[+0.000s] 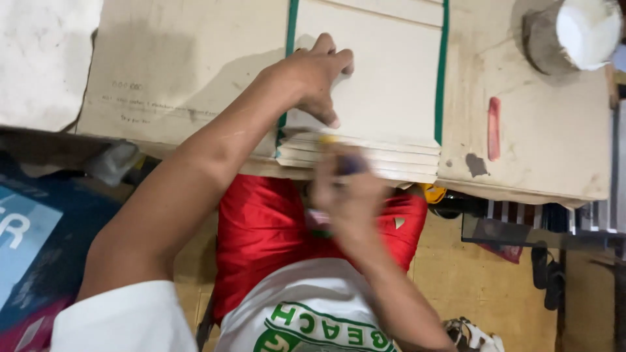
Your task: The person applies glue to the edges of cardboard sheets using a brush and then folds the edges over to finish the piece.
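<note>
We press our left hand [316,75] flat-fingered on the top sheet of the stack [372,85] — a pile of pale sheets with green edge strips, lying at the near edge of the table [535,130]. The fingers are spread and bent at the tips, holding the top sheet down near its left green strip; they do not close around anything.

Our right hand [345,195] hangs just in front of the stack's near edge, below the left hand. It is blurred. It appears curled around a small object with a dark body and a yellowish tip, which may be a brush or marker [342,163]; we cannot tell its kind, and we cannot tell how firmly the fingers close on it.

Key relation: the stack lies directly ahead of the right hand, away from our body. The sheets' long axis appears to run away from us, parallel to the green strips. The stepped near edges face the right hand. The left hand is already on the stack, so it is the nearer one; the right hand meets only the near edge — contact there is not clear.

A white cylinder [574,32] stands at the far right of the table, well apart. A red mark [494,127] lies right of the stack.
</note>
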